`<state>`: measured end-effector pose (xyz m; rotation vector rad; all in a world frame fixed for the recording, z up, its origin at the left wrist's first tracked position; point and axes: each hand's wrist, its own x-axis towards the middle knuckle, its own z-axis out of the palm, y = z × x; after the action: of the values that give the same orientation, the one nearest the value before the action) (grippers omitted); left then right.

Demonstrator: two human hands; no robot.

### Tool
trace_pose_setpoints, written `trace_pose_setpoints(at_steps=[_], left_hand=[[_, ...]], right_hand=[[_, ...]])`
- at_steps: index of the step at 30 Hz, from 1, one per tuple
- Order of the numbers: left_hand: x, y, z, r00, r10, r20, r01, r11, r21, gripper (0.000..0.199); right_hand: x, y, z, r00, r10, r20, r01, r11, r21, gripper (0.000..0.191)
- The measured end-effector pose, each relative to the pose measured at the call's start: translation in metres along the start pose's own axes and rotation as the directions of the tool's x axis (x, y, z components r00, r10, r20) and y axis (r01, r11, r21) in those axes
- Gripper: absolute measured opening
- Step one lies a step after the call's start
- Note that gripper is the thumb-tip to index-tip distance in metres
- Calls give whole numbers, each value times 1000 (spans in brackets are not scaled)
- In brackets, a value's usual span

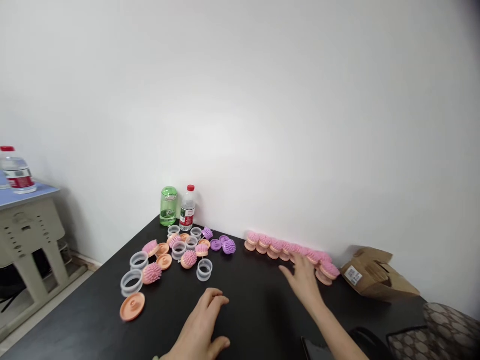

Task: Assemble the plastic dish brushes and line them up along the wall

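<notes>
A row of pink bristled brushes on peach bases (275, 247) stands along the wall. My right hand (303, 280) reaches over the row's right part, fingers spread; whether its fingertips touch a brush is hard to tell. My left hand (204, 325) is over the black table's front, thumb and fingers apart, holding nothing. Loose parts are scattered at the left: pink bristle heads (152, 273), clear rings (131, 283), peach discs (132, 306), and purple pieces (229, 246). One clear ring (204, 269) lies nearest to my left hand.
A green bottle (168, 206) and a red-capped water bottle (187, 209) stand at the table's back corner. An opened cardboard box (378, 275) is at the right, near a patterned bag (450, 330). A dark flat object (317, 350) lies at the front edge. Another desk (32, 220) is far left.
</notes>
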<state>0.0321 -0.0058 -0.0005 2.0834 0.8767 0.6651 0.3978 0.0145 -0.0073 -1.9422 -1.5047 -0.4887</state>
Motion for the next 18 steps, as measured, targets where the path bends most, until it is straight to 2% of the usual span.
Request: trace_pose_setpoints(at_steps=[2, 3, 4, 6, 8, 11, 15, 18], left_hand=[[-1, 7, -4, 1000, -15, 13, 15, 1000, 7, 64], [-1, 9, -5, 1000, -21, 14, 21, 1000, 13, 64], [-1, 11, -7, 1000, -26, 13, 25, 999, 20, 63], [-1, 11, -9, 1000, -30, 2, 30, 999, 31, 62], [0, 9, -10, 1000, -23, -13, 23, 999, 41, 62], [3, 4, -9, 1000, -14, -19, 16, 998, 69, 65], [7, -2, -4, 1000, -14, -6, 15, 991, 130, 71], [9, -4, -1, 1000, -10, -2, 10, 988, 154, 75]], right_hand=[[-5, -47, 14, 972, -220, 86, 207, 968, 145, 44], [-6, -70, 20, 953, -280, 116, 261, 952, 159, 48], [-5, -92, 26, 935, -314, 163, 293, 946, 139, 52], [1, -130, 39, 912, -308, 272, 312, 950, 28, 56], [11, -157, 52, 898, -312, 309, 331, 944, -10, 58], [28, -181, 71, 866, -359, 347, 390, 921, -21, 54], [40, -197, 95, 808, -414, 420, 470, 882, -34, 45], [39, -201, 103, 808, -386, 446, 464, 882, -78, 34]])
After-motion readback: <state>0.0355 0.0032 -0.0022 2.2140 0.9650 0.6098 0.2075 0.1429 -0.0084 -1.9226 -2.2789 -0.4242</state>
